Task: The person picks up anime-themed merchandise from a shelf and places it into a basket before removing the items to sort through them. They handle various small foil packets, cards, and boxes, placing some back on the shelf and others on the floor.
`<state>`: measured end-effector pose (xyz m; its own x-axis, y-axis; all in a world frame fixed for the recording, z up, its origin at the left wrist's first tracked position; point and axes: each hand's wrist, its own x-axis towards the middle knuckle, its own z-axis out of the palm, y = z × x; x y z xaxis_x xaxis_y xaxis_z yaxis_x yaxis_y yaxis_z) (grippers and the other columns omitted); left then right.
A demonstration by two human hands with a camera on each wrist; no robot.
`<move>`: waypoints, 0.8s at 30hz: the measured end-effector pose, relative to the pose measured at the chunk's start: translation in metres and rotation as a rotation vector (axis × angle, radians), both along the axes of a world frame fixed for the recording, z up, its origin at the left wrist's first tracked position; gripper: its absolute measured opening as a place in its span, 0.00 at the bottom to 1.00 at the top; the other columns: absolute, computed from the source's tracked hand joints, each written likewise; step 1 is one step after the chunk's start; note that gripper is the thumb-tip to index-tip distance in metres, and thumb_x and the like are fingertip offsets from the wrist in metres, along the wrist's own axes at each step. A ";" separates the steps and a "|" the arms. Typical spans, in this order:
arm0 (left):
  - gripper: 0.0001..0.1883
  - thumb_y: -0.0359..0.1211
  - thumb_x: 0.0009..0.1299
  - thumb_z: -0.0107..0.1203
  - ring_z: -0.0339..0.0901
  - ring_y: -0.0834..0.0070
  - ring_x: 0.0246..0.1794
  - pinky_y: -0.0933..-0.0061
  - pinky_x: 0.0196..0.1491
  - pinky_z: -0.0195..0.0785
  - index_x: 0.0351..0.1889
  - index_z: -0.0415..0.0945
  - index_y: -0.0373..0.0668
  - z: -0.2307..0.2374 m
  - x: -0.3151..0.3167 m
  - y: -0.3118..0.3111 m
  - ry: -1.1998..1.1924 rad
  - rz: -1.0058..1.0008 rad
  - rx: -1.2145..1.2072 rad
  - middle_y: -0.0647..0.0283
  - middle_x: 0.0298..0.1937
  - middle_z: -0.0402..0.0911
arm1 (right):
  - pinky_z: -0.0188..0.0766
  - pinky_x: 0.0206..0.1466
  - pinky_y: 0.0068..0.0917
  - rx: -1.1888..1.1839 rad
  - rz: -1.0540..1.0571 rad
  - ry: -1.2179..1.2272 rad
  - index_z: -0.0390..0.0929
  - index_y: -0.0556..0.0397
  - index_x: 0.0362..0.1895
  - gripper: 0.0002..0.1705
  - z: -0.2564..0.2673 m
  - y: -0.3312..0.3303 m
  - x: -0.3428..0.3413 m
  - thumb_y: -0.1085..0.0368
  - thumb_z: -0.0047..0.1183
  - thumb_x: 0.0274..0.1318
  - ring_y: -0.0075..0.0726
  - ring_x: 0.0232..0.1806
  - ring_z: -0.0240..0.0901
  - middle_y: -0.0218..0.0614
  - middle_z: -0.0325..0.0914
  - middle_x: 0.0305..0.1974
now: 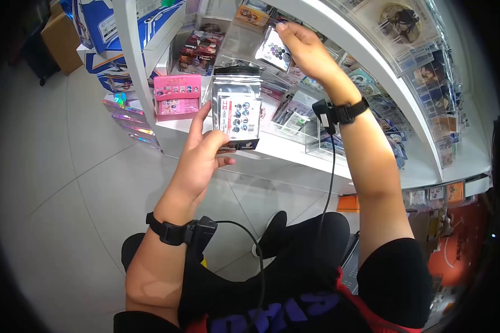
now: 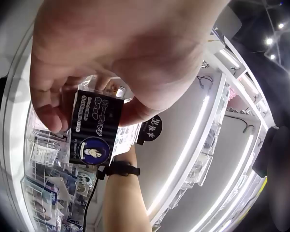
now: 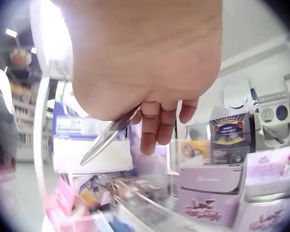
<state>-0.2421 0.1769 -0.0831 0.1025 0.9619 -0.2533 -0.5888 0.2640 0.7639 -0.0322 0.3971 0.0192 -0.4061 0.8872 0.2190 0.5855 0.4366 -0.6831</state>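
Gripping the black box (image 2: pixel 95 126), silver packets (image 1: pixel 238 114) apparently left inside, just right of the pink box (image 1: pixel 176 95), the left hand (image 1: pixel 201 155) steadies it while the right hand (image 1: pixel 308 54) pinches one already separate packet (image 1: pixel 274 51) farther right and beyond the pink box.

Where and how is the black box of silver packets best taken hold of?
Probably by opposite sides of the black box, from the near side in the head view, thumb on one and fingers on the other, as the left hand does. The silver packets stick out past the box's walls and look loose, so gripping those might pull them out instead of moving the box.
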 end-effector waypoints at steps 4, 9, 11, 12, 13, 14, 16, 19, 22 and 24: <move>0.44 0.37 0.78 0.53 0.80 0.75 0.55 0.67 0.52 0.76 0.90 0.44 0.52 0.001 0.005 0.008 0.045 0.131 0.002 0.60 0.63 0.81 | 0.60 0.23 0.18 -0.522 0.149 0.491 0.80 0.51 0.46 0.23 -0.011 -0.054 0.013 0.46 0.47 0.85 0.16 0.20 0.64 0.25 0.79 0.30; 0.41 0.37 0.81 0.51 0.82 0.71 0.54 0.62 0.57 0.76 0.90 0.45 0.56 0.006 0.013 0.010 0.150 0.133 0.014 0.62 0.63 0.82 | 0.64 0.22 0.20 -0.838 0.219 0.776 0.76 0.56 0.61 0.16 -0.046 -0.099 0.020 0.57 0.48 0.84 0.20 0.19 0.67 0.33 0.84 0.37; 0.43 0.37 0.80 0.51 0.82 0.70 0.55 0.61 0.57 0.76 0.91 0.43 0.56 0.004 0.015 0.011 0.173 0.115 0.009 0.61 0.63 0.82 | 0.68 0.29 0.28 -0.893 0.236 0.827 0.76 0.56 0.62 0.17 -0.053 -0.110 0.021 0.58 0.48 0.83 0.26 0.22 0.68 0.35 0.80 0.35; 0.43 0.37 0.80 0.52 0.82 0.70 0.55 0.61 0.57 0.76 0.91 0.43 0.56 0.006 0.016 0.011 0.174 0.104 0.018 0.61 0.63 0.82 | 0.68 0.32 0.31 -0.906 0.254 0.875 0.76 0.56 0.61 0.17 -0.056 -0.115 0.021 0.57 0.48 0.82 0.28 0.23 0.68 0.35 0.79 0.34; 0.43 0.37 0.80 0.52 0.82 0.69 0.55 0.61 0.57 0.76 0.91 0.44 0.56 0.010 0.017 0.009 0.192 0.102 -0.003 0.60 0.63 0.82 | 0.69 0.35 0.33 -0.917 0.273 0.923 0.76 0.56 0.61 0.18 -0.061 -0.119 0.022 0.56 0.48 0.82 0.29 0.25 0.68 0.35 0.77 0.34; 0.43 0.38 0.80 0.52 0.82 0.69 0.55 0.61 0.56 0.76 0.91 0.44 0.56 0.011 0.017 0.009 0.187 0.098 -0.006 0.60 0.63 0.82 | 0.69 0.38 0.36 -0.927 0.292 0.970 0.76 0.56 0.60 0.18 -0.065 -0.121 0.023 0.55 0.48 0.82 0.31 0.26 0.68 0.35 0.76 0.33; 0.43 0.38 0.80 0.53 0.82 0.69 0.55 0.61 0.56 0.77 0.90 0.44 0.56 0.012 0.018 0.010 0.175 0.087 -0.012 0.60 0.63 0.82 | 0.75 0.45 0.41 -0.961 0.329 0.996 0.78 0.54 0.48 0.16 -0.070 -0.120 0.030 0.54 0.46 0.81 0.36 0.35 0.73 0.31 0.73 0.34; 0.43 0.39 0.80 0.53 0.82 0.68 0.55 0.60 0.55 0.77 0.90 0.45 0.54 0.014 0.019 0.011 0.172 0.077 -0.003 0.60 0.63 0.81 | 0.74 0.44 0.38 -0.945 0.232 0.951 0.67 0.45 0.35 0.25 -0.069 -0.120 0.029 0.42 0.43 0.83 0.33 0.35 0.70 0.26 0.62 0.31; 0.42 0.39 0.80 0.52 0.82 0.69 0.55 0.61 0.53 0.78 0.90 0.45 0.53 0.011 0.017 0.014 0.154 0.063 0.006 0.60 0.63 0.81 | 0.74 0.44 0.38 -0.853 0.152 0.914 0.63 0.43 0.33 0.39 -0.051 -0.118 0.029 0.23 0.30 0.79 0.34 0.36 0.67 0.28 0.61 0.31; 0.42 0.39 0.80 0.52 0.82 0.70 0.54 0.61 0.52 0.79 0.90 0.45 0.53 0.011 0.017 0.015 0.144 0.066 0.018 0.60 0.63 0.81 | 0.80 0.50 0.39 -0.603 0.097 0.732 0.71 0.48 0.41 0.50 -0.049 -0.114 0.029 0.12 0.27 0.69 0.35 0.50 0.74 0.34 0.72 0.42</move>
<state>-0.2254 0.1914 -0.0721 0.0024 0.9700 -0.2432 -0.4885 0.2134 0.8461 -0.0028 0.2831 -0.0294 -0.4277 0.9032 -0.0351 -0.0971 -0.0846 -0.9917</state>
